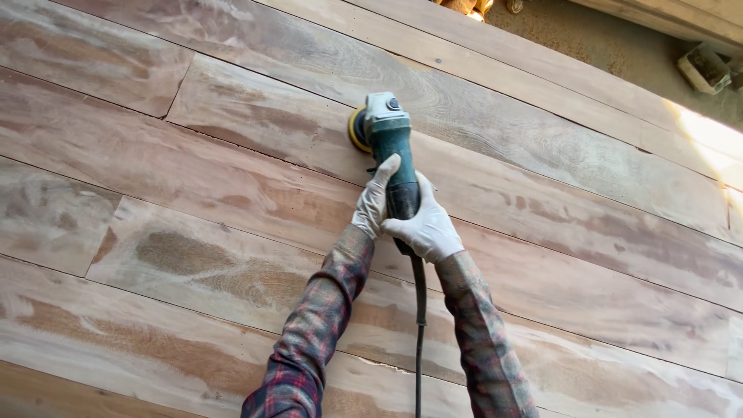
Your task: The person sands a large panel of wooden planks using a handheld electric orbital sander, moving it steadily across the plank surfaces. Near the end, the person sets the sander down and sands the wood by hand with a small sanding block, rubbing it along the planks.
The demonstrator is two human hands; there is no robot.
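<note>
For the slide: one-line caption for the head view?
Both gloved hands, left hand and right hand, grip a green angle grinder on joined wooden boards.

Your two hands meet on the grinder (389, 147), which lies on the planks (193, 178): your left hand (374, 200) on its left side, your right hand (424, 224) just below and to the right. The disc (356, 129) sits at the grinder's far left end, against the wood. The cord (419, 333) runs down between your sleeves. A block (704, 68) lies beyond the planks, far right.
</note>
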